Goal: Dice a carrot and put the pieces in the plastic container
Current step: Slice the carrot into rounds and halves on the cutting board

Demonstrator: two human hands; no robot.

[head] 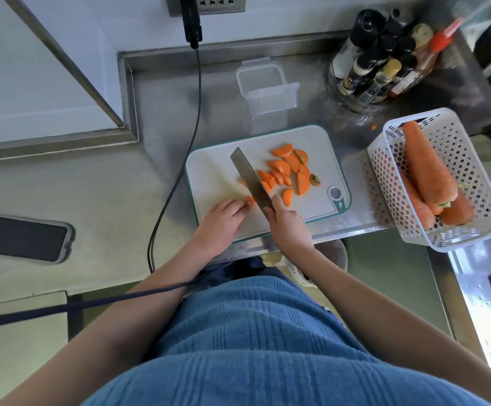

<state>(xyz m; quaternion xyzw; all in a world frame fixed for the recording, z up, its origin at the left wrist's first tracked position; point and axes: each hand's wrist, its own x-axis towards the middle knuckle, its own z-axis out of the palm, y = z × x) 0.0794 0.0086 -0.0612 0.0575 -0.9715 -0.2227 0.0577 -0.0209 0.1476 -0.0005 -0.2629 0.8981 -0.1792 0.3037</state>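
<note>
Your right hand (286, 222) is clamped on the knife (250, 178) handle, blade angled across the cutting board (209, 171). Your left hand (223, 216) pinches the last carrot stub (250, 200) against the blade's left face, fingertips curled back, likely to steady it and stay off the edge. Cut carrot pieces (289, 171) lie toward the board's right side, clear of the cut. The plastic container (267, 93) stands open behind the board's far edge, empty as far as visible. The blade hides part of the stub; the handle is covered.

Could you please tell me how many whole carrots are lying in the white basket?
3 show in the basket: a big one on top, one under its near end, one along the left wall. More may be hidden.
</note>
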